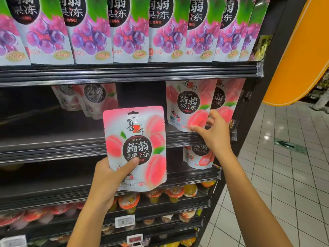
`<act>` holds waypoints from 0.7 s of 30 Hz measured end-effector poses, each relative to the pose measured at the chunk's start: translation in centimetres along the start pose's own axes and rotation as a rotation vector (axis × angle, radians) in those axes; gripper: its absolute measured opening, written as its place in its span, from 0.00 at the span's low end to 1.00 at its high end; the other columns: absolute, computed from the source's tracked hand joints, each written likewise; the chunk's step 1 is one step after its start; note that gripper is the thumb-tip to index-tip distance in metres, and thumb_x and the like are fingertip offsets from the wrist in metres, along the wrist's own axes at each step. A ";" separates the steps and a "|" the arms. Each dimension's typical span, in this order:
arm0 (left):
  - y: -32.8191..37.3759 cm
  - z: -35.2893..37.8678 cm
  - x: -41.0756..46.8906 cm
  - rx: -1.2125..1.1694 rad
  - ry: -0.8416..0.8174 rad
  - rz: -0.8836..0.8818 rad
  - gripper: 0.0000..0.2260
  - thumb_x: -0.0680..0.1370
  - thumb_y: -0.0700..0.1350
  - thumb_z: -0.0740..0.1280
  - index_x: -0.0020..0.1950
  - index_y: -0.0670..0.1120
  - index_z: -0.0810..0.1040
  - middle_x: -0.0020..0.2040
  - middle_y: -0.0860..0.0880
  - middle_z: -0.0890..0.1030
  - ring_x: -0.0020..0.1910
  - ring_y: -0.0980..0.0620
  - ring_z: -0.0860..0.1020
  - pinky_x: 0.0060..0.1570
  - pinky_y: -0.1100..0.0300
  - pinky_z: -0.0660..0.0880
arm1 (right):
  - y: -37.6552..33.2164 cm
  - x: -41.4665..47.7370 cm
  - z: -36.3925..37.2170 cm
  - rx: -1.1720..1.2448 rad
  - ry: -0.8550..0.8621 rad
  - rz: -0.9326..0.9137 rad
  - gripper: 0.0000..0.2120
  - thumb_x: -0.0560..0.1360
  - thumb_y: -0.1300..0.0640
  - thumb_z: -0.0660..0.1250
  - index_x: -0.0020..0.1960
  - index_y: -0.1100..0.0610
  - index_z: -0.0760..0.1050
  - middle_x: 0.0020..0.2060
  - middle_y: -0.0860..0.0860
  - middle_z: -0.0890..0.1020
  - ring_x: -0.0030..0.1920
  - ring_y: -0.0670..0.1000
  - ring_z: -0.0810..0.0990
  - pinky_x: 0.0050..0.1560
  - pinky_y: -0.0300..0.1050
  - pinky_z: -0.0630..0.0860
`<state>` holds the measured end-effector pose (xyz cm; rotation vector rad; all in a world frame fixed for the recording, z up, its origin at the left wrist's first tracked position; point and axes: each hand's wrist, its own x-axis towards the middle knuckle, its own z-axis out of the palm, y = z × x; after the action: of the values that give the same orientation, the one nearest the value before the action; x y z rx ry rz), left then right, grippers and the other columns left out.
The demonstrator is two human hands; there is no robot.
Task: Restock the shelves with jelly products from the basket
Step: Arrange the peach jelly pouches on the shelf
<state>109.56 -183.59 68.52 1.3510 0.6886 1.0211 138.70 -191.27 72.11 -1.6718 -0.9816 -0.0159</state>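
My left hand (110,177) grips a pink peach jelly pouch (137,139) by its lower left corner and holds it upright in front of the middle shelf (53,145). My right hand (213,132) pinches the bottom edge of another peach jelly pouch (188,102) that stands at the right end of that shelf, with a further pouch (226,100) behind it. Two more peach pouches (94,98) stand deeper in at the back. The basket is out of view.
The top shelf (124,72) carries a full row of purple grape jelly pouches (128,32). One pouch (197,155) stands on the shelf below. Lower shelves hold jelly cups (174,193) and price tags (124,221). Tiled floor (284,175) and an orange sign (299,50) lie right.
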 end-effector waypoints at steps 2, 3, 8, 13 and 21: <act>0.1 0.4 0.0 0.010 -0.020 -0.009 0.19 0.60 0.56 0.81 0.48 0.54 0.85 0.46 0.49 0.87 0.45 0.50 0.86 0.37 0.63 0.80 | 0.1 -0.1 -0.4 0.008 0.005 0.011 0.24 0.65 0.52 0.80 0.56 0.47 0.73 0.48 0.43 0.83 0.48 0.40 0.82 0.46 0.33 0.76; 0.2 0.5 0.1 0.012 -0.032 -0.015 0.18 0.60 0.54 0.82 0.48 0.54 0.85 0.46 0.49 0.87 0.45 0.50 0.86 0.37 0.63 0.80 | 0.0 -0.2 -0.5 0.015 0.003 0.018 0.24 0.65 0.52 0.80 0.56 0.47 0.72 0.48 0.43 0.83 0.48 0.39 0.82 0.47 0.35 0.77; 0.6 1.7 0.5 0.022 -0.085 -0.039 0.21 0.62 0.54 0.80 0.51 0.48 0.85 0.48 0.47 0.87 0.47 0.48 0.86 0.39 0.60 0.82 | -0.3 -0.7 -1.1 0.014 -0.026 0.053 0.25 0.69 0.55 0.78 0.62 0.53 0.72 0.52 0.47 0.83 0.53 0.46 0.82 0.56 0.48 0.79; 1.0 2.5 1.1 -0.021 -0.126 -0.067 0.20 0.63 0.53 0.77 0.52 0.46 0.84 0.48 0.47 0.87 0.47 0.48 0.86 0.39 0.62 0.81 | -2.7 -3.2 -1.5 -0.062 0.216 0.016 0.19 0.72 0.55 0.75 0.60 0.53 0.74 0.48 0.42 0.77 0.49 0.45 0.78 0.51 0.39 0.76; 2.7 3.9 3.4 -0.027 -0.203 -0.034 0.19 0.66 0.53 0.79 0.52 0.47 0.84 0.50 0.44 0.86 0.50 0.42 0.84 0.51 0.48 0.82 | -7.0 -9.0 0.9 0.407 -0.407 0.075 0.17 0.69 0.52 0.78 0.56 0.48 0.78 0.49 0.44 0.86 0.49 0.45 0.85 0.46 0.37 0.81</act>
<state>113.91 -182.54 72.20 1.3925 0.5420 0.8501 128.25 -195.73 73.02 -1.3547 -1.1320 0.5585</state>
